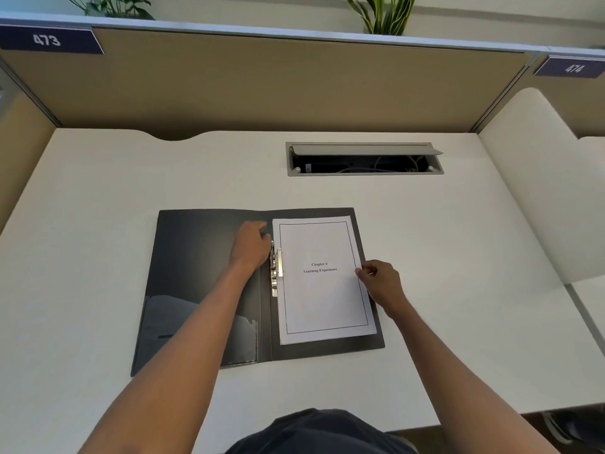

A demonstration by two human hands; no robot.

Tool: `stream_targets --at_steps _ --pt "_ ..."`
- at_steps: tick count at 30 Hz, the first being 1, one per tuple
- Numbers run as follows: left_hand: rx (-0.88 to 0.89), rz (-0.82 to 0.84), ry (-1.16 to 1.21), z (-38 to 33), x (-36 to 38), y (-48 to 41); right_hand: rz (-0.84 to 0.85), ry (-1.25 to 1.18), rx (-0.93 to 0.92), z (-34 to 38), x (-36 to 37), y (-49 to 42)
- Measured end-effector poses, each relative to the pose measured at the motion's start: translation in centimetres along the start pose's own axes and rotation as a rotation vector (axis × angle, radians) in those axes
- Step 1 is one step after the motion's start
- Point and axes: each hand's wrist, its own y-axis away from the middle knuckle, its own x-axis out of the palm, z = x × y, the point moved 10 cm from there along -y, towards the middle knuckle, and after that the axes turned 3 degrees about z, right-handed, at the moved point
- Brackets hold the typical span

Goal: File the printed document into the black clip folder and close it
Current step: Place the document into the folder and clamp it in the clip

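The black clip folder (196, 276) lies open flat on the white desk. The printed document (322, 299), a white stack titled "Chapter 6 Learning Experience", rests on the folder's right half. A metal clip (276, 271) runs along the spine, over the paper's left edge. My left hand (252, 245) is on the clip's upper end, fingers curled around its lever. My right hand (381, 283) pinches the document's right edge at mid-height.
The white desk (98, 198) has a beige partition wall (262, 80) at the back. An open grey cable tray (365, 158) with wires sits behind the folder to the right. Plants stand above the partition. A white side panel (537, 191) borders the right.
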Motion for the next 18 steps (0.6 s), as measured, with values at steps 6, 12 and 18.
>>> stream_targets --at_steps 6,12,18 --pt "-0.001 -0.011 0.007 -1.6 0.8 -3.2 -0.007 -0.011 0.05 -0.4 -0.2 0.4" --pt "0.084 -0.022 0.041 -2.4 1.1 -4.7 -0.017 -0.035 0.077 -1.0 -0.3 0.7" --pt "0.065 -0.07 0.061 -1.8 1.5 -5.1 -0.038 -0.001 0.081 -0.9 0.4 0.5"
